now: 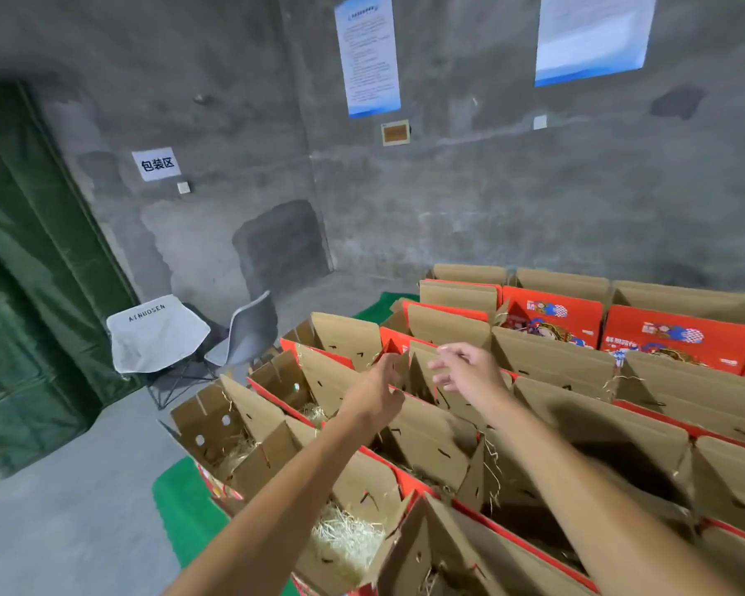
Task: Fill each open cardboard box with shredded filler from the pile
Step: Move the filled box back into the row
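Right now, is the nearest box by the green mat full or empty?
Partly filled: pale shredded filler covers the bottom of the box, well below its raised flaps.

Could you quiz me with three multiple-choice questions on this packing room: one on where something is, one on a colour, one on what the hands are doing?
1. Where do the two chairs stand?
A. left of the boxes, by the green curtain
B. behind the boxes, against the posters
C. on top of the boxes

2. What colour is the mat under the boxes?
A. blue
B. green
C. grey

3. What are the hands holding?
A. a box flap each
B. a bundle of filler
C. nothing, fingers spread

Answers:
1 A: the chairs sit between the curtain and the boxes.
2 B: the mat shows green.
3 C: the left hand and right hand hover empty.
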{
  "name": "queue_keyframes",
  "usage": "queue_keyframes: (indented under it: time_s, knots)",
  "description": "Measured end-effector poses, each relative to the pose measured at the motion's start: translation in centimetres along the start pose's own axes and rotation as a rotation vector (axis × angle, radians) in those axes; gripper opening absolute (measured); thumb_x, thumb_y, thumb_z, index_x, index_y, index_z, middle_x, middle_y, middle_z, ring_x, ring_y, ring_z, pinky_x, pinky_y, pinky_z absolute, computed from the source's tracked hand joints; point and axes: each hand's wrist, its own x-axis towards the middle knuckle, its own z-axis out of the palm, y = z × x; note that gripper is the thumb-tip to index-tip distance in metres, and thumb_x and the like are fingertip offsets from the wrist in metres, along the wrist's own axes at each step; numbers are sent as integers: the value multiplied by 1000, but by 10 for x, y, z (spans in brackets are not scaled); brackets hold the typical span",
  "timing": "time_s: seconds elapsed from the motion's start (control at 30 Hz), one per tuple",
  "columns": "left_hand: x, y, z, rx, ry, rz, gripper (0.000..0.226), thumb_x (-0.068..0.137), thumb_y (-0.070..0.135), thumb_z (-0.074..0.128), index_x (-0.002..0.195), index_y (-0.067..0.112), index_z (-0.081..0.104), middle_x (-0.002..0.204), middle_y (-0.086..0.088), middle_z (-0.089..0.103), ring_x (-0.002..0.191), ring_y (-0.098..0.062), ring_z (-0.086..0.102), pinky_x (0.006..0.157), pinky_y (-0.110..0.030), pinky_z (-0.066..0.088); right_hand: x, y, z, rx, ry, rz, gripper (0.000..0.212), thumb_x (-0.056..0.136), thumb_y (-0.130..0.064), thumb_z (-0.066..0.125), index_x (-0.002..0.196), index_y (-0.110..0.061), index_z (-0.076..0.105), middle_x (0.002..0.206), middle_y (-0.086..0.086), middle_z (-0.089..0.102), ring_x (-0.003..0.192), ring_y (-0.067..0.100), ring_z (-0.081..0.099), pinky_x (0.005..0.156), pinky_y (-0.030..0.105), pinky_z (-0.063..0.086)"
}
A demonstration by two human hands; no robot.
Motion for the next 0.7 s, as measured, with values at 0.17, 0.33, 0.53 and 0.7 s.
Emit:
queue_keyframes:
  time_s: [0.17,0.33,0.53,0.7]
  knots:
    - [82,-44,-17,-25,29,-78,57,88,24,64,141,24,42,131,-2,61,107,-24,64,86,-38,57,65,-2,59,-50,-32,-24,14,99,-32,56,104,-25,67,86,-9,76,79,13,72,76,32,59]
    - [159,-91,-6,-30,-18,-163,66,87,22,63,147,17,35,141,-7,53,115,-27,59,96,-41,53,126,21,83,-111,-6,22,9,97,-32,61,104,-30,66,89,-13,75,81,8,71,83,35,61]
    - [255,-141,22,-33,-150,-150,51,82,23,72,125,11,47,120,-10,57,111,-27,57,80,-29,45,201,54,117,-358,80,8,15,93,-28,67,108,-30,66,100,-14,71,87,2,69,77,24,58]
    - [307,-179,62,164,-419,-13,35,85,34,67,116,19,64,110,-7,68,105,-26,64,87,-34,53,254,83,135,-962,122,-31,44,94,-37,62,137,-32,53,129,-10,64,108,7,64,89,27,53]
